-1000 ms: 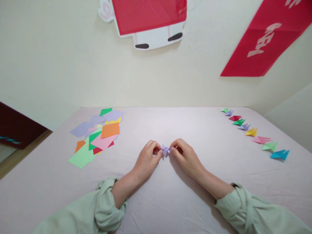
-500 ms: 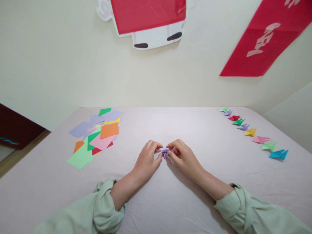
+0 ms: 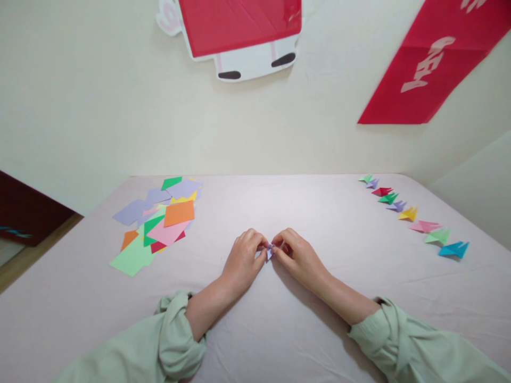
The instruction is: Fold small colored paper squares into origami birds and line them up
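A small folded piece of purple paper (image 3: 270, 252) is between my two hands, just over the middle of the table. My left hand (image 3: 244, 259) pinches its left side between thumb and fingers. From the other side my right hand (image 3: 298, 257) grips it with thumb and forefinger. The fingertips nearly meet and cover much of the paper, so its exact folds cannot be made out.
Loose coloured paper sheets (image 3: 170, 232) overlap in a pile on the left of the cloth-covered table (image 3: 255, 330). Along the right side runs a slanting row of several folded paper figures, the nearest a blue one (image 3: 454, 250). A wall (image 3: 255, 133) stands behind the table.
My left fingers have moved slightly right and closed on the purple paper. Less of the paper shows now, and the fingertips of both hands are nearer each other.
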`<state>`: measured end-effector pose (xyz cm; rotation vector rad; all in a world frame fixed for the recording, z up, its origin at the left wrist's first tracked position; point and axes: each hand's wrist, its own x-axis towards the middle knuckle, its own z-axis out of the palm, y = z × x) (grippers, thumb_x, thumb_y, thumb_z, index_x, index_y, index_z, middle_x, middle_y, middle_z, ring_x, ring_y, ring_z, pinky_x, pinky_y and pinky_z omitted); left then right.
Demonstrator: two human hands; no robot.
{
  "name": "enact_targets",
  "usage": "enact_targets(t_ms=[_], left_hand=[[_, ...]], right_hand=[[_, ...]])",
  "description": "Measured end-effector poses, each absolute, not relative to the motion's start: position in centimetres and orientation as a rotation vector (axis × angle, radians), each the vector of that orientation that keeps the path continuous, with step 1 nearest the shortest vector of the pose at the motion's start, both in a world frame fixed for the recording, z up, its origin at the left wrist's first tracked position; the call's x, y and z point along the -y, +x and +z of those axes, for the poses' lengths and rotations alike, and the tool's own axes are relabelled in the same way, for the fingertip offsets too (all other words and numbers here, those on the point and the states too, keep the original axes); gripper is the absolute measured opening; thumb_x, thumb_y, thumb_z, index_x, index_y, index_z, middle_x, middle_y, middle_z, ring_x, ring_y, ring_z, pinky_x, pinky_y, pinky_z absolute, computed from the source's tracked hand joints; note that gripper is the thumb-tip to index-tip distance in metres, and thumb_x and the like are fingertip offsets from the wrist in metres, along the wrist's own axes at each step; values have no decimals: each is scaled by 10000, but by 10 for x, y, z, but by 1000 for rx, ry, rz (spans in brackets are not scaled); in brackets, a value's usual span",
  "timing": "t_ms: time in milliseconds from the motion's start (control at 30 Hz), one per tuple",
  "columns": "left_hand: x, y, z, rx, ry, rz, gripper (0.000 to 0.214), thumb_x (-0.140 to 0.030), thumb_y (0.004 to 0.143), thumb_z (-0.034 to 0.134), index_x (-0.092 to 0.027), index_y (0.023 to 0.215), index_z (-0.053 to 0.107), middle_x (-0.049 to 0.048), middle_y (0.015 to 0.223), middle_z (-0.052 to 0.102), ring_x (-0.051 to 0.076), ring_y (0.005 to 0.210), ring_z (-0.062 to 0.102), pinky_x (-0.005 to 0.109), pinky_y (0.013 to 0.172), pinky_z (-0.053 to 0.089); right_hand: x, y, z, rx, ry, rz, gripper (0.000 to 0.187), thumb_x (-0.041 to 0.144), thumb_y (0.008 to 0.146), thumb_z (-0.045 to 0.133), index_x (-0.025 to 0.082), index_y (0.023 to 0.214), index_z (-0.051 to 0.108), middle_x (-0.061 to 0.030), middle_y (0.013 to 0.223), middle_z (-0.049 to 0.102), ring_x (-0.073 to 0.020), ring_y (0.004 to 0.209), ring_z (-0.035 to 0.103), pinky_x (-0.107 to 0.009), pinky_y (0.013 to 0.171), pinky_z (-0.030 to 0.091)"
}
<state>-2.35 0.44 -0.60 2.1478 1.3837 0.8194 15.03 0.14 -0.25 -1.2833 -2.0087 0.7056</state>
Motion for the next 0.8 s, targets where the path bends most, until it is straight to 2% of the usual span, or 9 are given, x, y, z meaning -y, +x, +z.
enact_targets(t_ms=[133,533,600,700,800], left_hand=[[-3,-23,-6,-1393,2161,822,75,-137,841,560,-212,836,564,19,874,573,198,866,546,335,775,422],[2,-25,-2,-1421,2168,811,93,-119,819,540,-210,839,540,25,869,568,206,868,541,352,781,427],[2,-25,-2,-1423,2164,814,101,-116,809,539,-213,838,532,25,868,569,208,869,545,353,779,428],[3,-26,-2,-1420,2152,828,121,-106,792,537,-214,845,529,24,874,573,208,877,551,352,785,426],[4,-27,-2,-1418,2149,833,132,-101,786,538,-216,850,537,22,882,580,205,885,554,350,792,422]], right_hand=[[0,149,0,2105,-1326,594,85,141,860,600,215,897,579,-4,873,578,-159,751,519,-297,706,369],[-1,149,2,2243,-1327,504,139,87,884,535,212,837,571,-8,864,580,-161,777,545,-307,756,370],[-1,150,0,2226,-1315,515,164,64,862,532,217,899,577,-15,898,593,-167,798,555,-309,758,375],[-1,152,-3,2165,-1290,559,302,30,818,519,219,1051,553,-31,964,611,-175,820,564,-315,756,387],[-1,155,-4,2089,-1293,619,309,30,807,499,219,1049,532,-32,964,614,-178,814,564,-314,738,392]])
